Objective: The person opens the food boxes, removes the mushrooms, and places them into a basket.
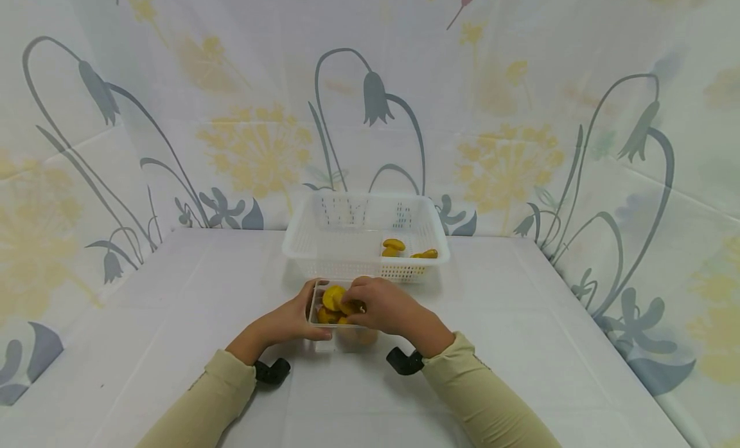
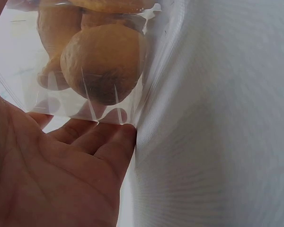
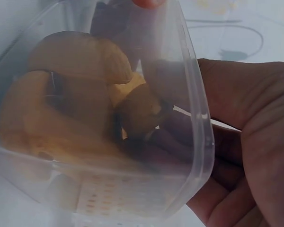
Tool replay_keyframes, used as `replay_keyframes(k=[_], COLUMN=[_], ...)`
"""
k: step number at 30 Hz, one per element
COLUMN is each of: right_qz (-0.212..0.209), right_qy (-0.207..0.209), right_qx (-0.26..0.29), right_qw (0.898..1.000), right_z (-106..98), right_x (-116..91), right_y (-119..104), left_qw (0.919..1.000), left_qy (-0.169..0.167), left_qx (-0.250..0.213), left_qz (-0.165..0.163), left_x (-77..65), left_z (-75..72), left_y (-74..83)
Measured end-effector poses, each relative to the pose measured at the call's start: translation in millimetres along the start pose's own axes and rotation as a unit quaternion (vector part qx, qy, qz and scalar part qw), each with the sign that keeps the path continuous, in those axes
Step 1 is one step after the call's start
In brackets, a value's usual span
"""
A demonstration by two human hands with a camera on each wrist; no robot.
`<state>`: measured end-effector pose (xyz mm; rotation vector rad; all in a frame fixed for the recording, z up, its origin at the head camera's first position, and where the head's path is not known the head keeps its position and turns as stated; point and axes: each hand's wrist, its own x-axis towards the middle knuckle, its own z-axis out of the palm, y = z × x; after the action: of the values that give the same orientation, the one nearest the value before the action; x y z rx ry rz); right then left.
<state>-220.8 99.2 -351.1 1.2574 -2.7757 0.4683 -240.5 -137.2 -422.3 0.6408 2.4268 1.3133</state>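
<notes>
A clear plastic container (image 1: 324,340) stands on the table with several yellow mushrooms (image 1: 333,297) inside. My left hand (image 1: 286,321) grips its left side, thumb along the front and fingers behind. In the left wrist view, a rounded mushroom cap (image 2: 104,64) shows through the clear wall above the fingers. My right hand (image 1: 392,308) reaches over the rim into the container, fingers and thumb pinching a mushroom (image 3: 138,108) that shows through the wall in the right wrist view. Part of that mushroom is hidden by the fingers.
Just behind the container stands a white perforated basket (image 1: 341,268), with a few mushrooms (image 1: 394,245) in its right part. A white cloth (image 1: 173,319) covers the table, and a flower-patterned curtain (image 1: 370,36) hangs behind and at the sides.
</notes>
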Motion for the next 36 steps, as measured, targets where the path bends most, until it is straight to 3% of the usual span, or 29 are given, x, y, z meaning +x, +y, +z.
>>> replay_keyframes(k=[16, 25, 36], right_qz=[-0.002, -0.001, -0.017], right_qy=[0.018, 0.046, 0.1], right_qx=[0.003, 0.012, 0.017], right_qw=[1.0, 0.999, 0.995], right_z=[-7, -13, -25], right_x=[-1, -4, -9], right_y=[2, 4, 9], left_qw=[1.0, 0.9999, 1.0], left_qy=[0.0, -0.003, 0.007], left_qx=[0.0, -0.009, 0.006], left_qz=[0.007, 0.014, -0.004], left_x=[-0.4, -0.6, -0.3], left_z=[-0.4, -0.1, 0.8], left_y=[-0.6, 0.3, 0.2])
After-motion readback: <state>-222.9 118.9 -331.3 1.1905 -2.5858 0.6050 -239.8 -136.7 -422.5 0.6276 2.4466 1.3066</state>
